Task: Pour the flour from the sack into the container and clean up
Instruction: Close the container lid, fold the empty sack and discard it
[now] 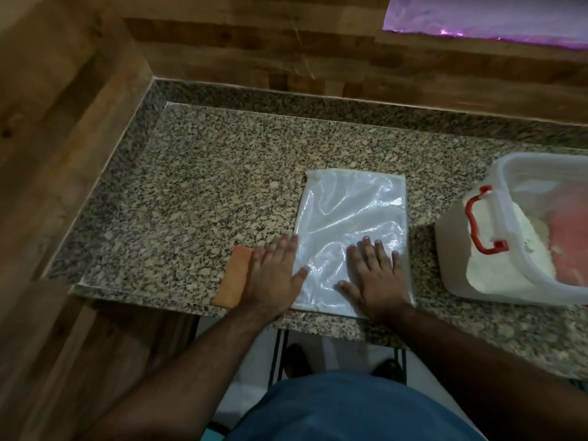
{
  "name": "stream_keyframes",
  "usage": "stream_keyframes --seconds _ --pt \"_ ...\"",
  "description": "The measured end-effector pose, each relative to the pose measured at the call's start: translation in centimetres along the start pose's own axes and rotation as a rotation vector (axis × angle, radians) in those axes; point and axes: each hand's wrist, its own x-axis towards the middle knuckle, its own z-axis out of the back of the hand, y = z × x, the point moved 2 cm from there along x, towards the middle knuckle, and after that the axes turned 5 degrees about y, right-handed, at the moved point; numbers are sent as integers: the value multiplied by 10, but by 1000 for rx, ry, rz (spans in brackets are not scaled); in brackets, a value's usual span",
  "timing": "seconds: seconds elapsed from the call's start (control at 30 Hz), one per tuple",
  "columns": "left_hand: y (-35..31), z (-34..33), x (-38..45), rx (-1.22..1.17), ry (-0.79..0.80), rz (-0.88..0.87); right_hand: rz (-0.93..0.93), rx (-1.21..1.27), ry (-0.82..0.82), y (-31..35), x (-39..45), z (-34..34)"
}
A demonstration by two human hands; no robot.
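Now the sack [351,230] lies emptied and flat on the granite counter [197,192], a pale translucent rectangle of woven plastic with its near end at the counter's front edge and a few wrinkles catching the light. Both hands press down on its near half with straight, spread fingers, gripping nothing: the right hand [375,275] rests palm-down fully on the sack, while the left hand [273,272] straddles the sack's left edge, thumb on the plastic and the rest of the fingers mostly on the bare stone. Just beside the left hand, on its outer side and touching it, lies an orange cloth [234,278] (folded into a narrow strip, its near end at the counter's lip). To the right of the sack, apart from it, stands the container [521,237], a clear plastic tub with a red latch handle [480,218] on its near-left wall; white flour [499,265] fills its lower part, and something orange-pink shows through inside, too blurred to identify. Wood-panelled walls [63,138] enclose the counter behind and on the left.
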Motion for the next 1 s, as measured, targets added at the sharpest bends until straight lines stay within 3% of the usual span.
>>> stream_keyframes --seconds 0.1,0.17,0.37,0.63,0.7,0.83,1.0 --pt "44 9 -13 -33 -130 217 117 -14 -24 33 12 12" --pt "67 14 -20 -48 -127 274 198 -35 -25 57 22 19" --pt "85 15 -33 168 10 159 309 -155 38 90 35 23" --pt "91 30 -32 257 -42 189 262 -101 152 76 27 22" --pt "72 39 -27 196 -101 144 233 -17 99 73 25 39" --pt "6 63 -7 -26 -279 -41 160 149 -182 51 15 102" --pt "-114 101 24 -261 -515 -403 52 133 -506 -17 -24 200"
